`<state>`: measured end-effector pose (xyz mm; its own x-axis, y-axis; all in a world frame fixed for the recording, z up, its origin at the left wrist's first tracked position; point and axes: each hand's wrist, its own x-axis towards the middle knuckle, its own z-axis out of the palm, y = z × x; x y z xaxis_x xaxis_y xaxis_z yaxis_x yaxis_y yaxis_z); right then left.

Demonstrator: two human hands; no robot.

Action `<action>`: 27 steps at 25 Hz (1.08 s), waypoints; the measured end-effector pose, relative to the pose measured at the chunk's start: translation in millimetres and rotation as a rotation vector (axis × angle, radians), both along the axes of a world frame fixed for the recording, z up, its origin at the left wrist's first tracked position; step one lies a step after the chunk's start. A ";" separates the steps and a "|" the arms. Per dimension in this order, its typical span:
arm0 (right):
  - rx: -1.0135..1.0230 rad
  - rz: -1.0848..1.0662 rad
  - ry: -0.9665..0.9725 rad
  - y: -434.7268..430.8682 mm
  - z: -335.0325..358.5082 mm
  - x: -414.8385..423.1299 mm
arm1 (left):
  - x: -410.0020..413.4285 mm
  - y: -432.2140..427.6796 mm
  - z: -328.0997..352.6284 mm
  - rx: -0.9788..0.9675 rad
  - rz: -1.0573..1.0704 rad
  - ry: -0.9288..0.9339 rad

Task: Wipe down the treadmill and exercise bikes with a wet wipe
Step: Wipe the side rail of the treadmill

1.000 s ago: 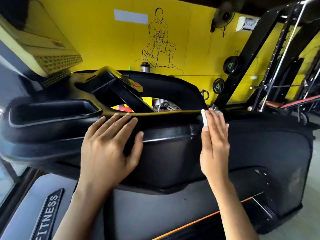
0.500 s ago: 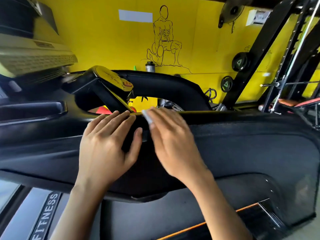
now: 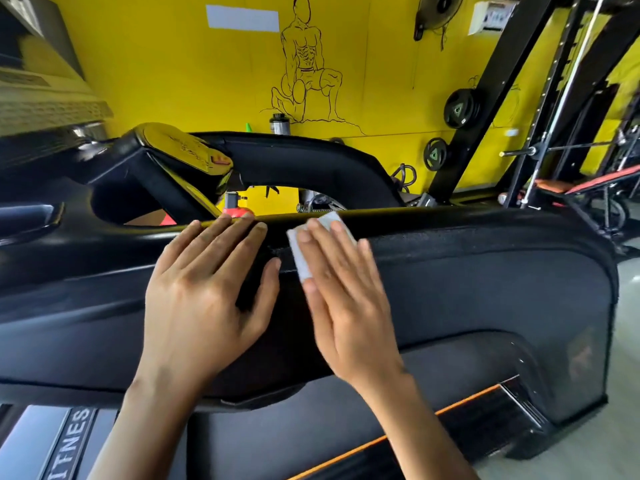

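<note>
Now flat right hand (image 3: 346,306) presses wet wipe (image 3: 300,255) onto treadmill (image 3: 485,289) beside left hand (image 3: 204,299).

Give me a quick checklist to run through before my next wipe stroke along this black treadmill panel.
1. Wet wipe under the right hand, flat fingers pressing it: ok.
2. Wet wipe in contact with the black panel near its top edge: ok.
3. Left hand flat on the black panel, beside the wet wipe and not on it: ok.
4. Path to the right along the black panel free of objects: ok.
5. Wet wipe damp enough: cannot tell.
</note>
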<state>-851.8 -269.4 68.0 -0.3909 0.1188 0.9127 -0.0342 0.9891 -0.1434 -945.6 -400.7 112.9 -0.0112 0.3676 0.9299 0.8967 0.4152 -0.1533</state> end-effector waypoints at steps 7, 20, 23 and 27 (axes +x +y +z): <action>-0.301 -0.099 0.153 43.2 -4.8 10.5 | 11.4 15.3 -3.7 0.011 0.025 0.003; -0.027 0.036 0.003 45.6 -12.6 23.1 | 21.5 29.0 -9.5 0.074 0.025 -0.087; -0.196 -0.099 0.100 89.0 -11.8 34.5 | 23.7 29.6 -9.8 0.073 0.022 -0.097; -0.262 -0.212 0.142 79.2 14.1 20.2 | 25.0 34.0 -11.9 0.117 0.043 -0.121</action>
<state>-831.7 -190.2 82.2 -0.2044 0.4206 0.8839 0.1296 0.9067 -0.4014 -920.6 -366.7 101.1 -0.1386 0.2542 0.9572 0.8868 0.4621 0.0057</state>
